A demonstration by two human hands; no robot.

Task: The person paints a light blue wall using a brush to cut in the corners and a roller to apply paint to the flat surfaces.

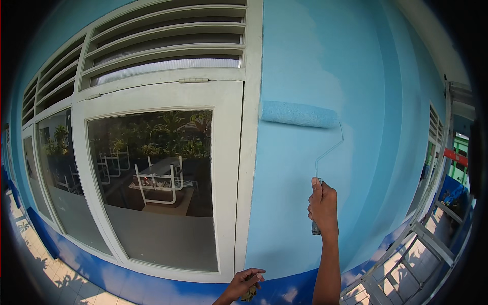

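Note:
My right hand [324, 207] grips the handle of a paint roller, its thumb pointing up along the handle. Light-blue paint coats the roller sleeve [299, 114], which lies level against the light-blue wall [289, 164], its left end at the white window frame [249, 126]. A thin wire arm [328, 149] joins sleeve and handle. Low in the view, my left hand [246, 284] holds a crumpled, stained cloth [249, 294] under its curled fingers, near the frame's lower corner.
White-framed glass windows [152, 190] with louvres [164, 42] above fill the left side; stacked furniture shows behind the glass. At the right stands an aluminium ladder [432, 242]. A darker blue band [183, 276] runs along the wall's bottom, above a tiled floor [76, 288].

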